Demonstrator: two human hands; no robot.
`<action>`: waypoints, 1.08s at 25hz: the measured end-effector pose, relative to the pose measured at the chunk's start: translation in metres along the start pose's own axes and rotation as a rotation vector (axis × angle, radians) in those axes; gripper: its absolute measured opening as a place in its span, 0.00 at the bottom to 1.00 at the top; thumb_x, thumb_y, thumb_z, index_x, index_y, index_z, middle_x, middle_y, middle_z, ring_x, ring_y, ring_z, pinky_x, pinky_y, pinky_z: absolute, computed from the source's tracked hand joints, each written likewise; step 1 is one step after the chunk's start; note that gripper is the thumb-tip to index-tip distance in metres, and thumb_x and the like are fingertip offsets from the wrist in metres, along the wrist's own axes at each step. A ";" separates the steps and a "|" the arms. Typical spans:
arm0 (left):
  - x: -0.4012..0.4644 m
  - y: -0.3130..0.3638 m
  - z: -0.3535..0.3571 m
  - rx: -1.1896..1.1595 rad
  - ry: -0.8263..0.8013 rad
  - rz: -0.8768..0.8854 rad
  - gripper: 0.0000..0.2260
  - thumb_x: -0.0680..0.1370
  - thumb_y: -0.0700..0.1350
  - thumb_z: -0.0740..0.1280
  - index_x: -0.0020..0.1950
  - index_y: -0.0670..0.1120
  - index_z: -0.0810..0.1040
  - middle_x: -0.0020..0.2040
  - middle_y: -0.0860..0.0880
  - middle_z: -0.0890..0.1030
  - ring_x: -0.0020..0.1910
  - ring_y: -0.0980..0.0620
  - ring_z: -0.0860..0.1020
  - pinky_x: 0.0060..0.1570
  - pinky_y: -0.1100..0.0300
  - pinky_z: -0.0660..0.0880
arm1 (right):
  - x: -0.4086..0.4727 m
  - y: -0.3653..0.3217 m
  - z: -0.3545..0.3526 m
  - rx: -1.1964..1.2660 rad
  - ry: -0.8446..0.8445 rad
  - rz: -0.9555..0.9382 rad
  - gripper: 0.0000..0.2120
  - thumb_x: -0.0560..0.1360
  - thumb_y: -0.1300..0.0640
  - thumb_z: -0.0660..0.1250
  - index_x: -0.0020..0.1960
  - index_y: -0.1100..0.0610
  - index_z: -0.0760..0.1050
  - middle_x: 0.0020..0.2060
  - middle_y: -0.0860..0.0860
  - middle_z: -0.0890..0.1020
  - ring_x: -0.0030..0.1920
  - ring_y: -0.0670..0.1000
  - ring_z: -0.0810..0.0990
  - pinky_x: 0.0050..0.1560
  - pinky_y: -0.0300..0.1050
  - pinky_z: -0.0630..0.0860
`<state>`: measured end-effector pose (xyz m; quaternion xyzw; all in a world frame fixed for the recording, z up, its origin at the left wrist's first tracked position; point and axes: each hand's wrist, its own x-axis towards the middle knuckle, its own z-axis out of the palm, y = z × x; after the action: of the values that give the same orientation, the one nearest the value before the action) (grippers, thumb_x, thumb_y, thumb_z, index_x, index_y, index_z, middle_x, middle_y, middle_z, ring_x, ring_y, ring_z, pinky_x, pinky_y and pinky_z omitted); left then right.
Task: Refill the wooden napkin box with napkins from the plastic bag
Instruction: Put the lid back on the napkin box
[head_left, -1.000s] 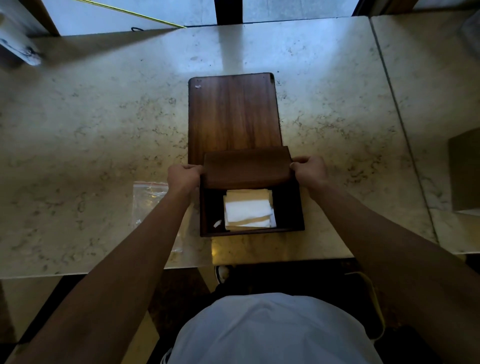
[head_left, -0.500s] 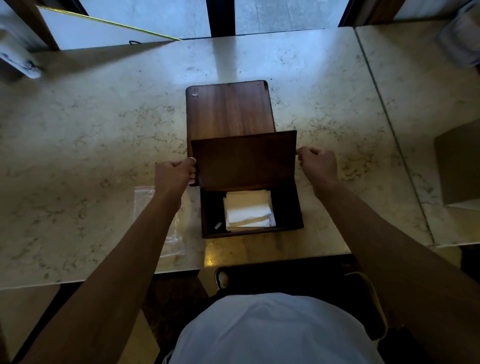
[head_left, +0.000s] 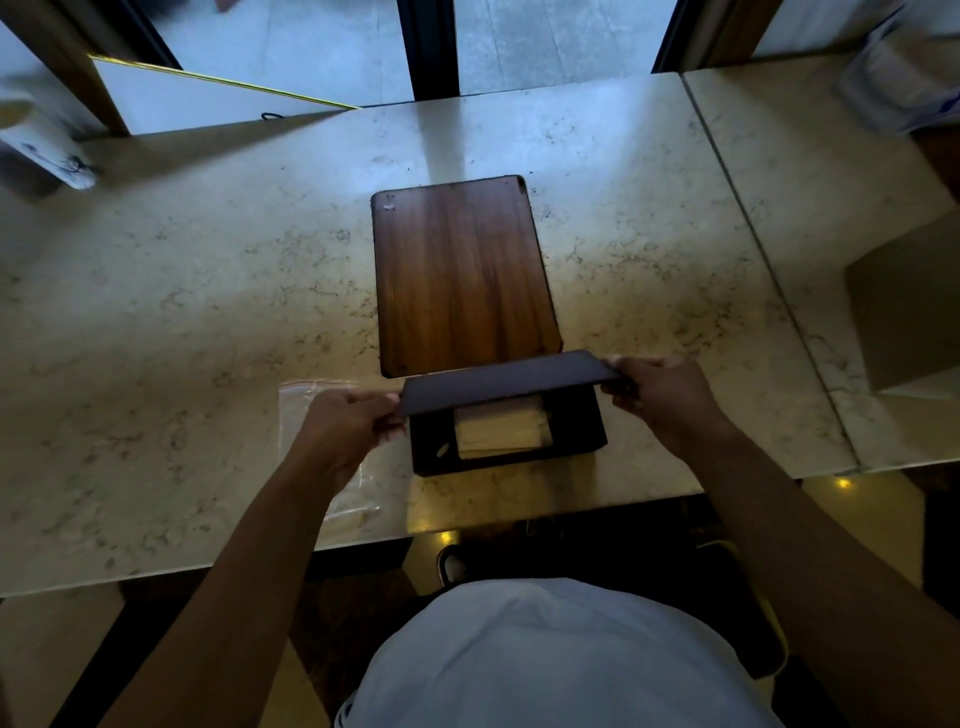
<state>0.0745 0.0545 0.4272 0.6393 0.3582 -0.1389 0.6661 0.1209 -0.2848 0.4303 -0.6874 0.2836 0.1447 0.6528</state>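
Here, two bare hands hold one dark lid (head_left: 506, 379) over one wooden napkin box (head_left: 511, 452) on a marble tabletop (head_left: 182, 291). The left hand (head_left: 345, 428) pinches the lid's left end between thumb and fingers; the right hand (head_left: 662, 397) grips its right end the same way. The lid's long axis runs left to right, its right end slightly farther from the person, and it is tilted so that its near edge hangs over the far part of the open box. The box sits near the table's front edge, its long side also left to right, its opening facing up. Inside lies one stack of pale napkins (head_left: 501, 434), towards the middle; how many it holds cannot be counted. One clear plastic bag (head_left: 311, 405) lies flat on the marble just left of the box, partly under the left forearm. One wooden board (head_left: 462, 275) lies beyond the box, its long axis pointing away from the person.
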 end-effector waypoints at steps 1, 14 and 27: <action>-0.002 -0.005 0.000 0.065 0.004 0.019 0.05 0.78 0.33 0.68 0.49 0.39 0.84 0.45 0.40 0.85 0.43 0.46 0.85 0.37 0.60 0.81 | -0.003 0.006 0.000 -0.016 0.008 0.004 0.06 0.79 0.61 0.69 0.44 0.61 0.82 0.41 0.59 0.84 0.41 0.54 0.84 0.41 0.44 0.80; -0.010 -0.042 0.017 0.225 0.187 0.137 0.12 0.74 0.30 0.70 0.41 0.48 0.85 0.41 0.45 0.86 0.45 0.43 0.85 0.51 0.46 0.83 | -0.007 0.037 0.001 -0.390 0.106 -0.097 0.11 0.74 0.56 0.67 0.36 0.56 0.83 0.39 0.55 0.85 0.39 0.53 0.81 0.42 0.49 0.76; -0.014 -0.052 0.027 0.684 0.272 0.396 0.10 0.73 0.36 0.71 0.52 0.40 0.87 0.47 0.42 0.88 0.44 0.48 0.85 0.49 0.57 0.79 | -0.013 0.044 0.015 -0.832 0.011 -0.282 0.16 0.76 0.55 0.65 0.37 0.66 0.80 0.34 0.63 0.82 0.34 0.61 0.80 0.31 0.47 0.68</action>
<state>0.0396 0.0174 0.3948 0.8926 0.2463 -0.0334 0.3761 0.0876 -0.2664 0.4009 -0.9244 0.1078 0.1524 0.3325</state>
